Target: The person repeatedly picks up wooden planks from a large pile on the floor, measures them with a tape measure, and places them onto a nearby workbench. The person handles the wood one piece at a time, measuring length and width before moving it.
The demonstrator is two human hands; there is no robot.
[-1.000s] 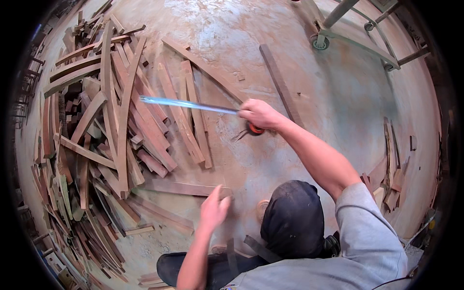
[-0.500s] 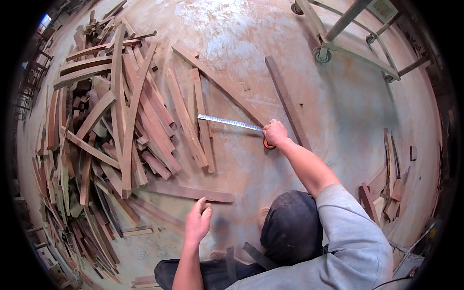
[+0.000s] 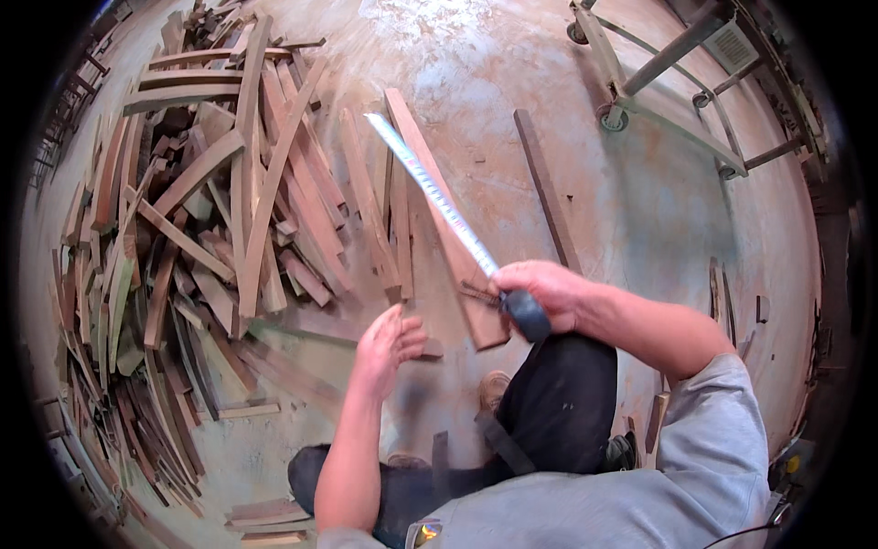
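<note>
My right hand (image 3: 549,288) is closed around a tape measure (image 3: 527,317) with a dark case, above my bent knee. Its white blade (image 3: 434,192) sticks out, slanting up and left over a reddish wooden board (image 3: 448,240). Between my knees and the woodpile, my left hand (image 3: 384,352) is held up empty with its fingers apart. Just beyond it, a darker board (image 3: 315,324) lies on the floor, partly hidden by that hand.
A big heap of wooden strips (image 3: 261,183), many curved, fills the left. A dark straight board (image 3: 546,188) lies right of centre. At the upper right stands a wheeled frame cart (image 3: 681,123). Short wood pieces (image 3: 270,523) lie at the lower left.
My right hand has drawn the tape measure nearer my knee, and its blade has swung steeper. The reddish board has shifted nearer and turned. My left hand has risen slightly, its fingers spreading.
</note>
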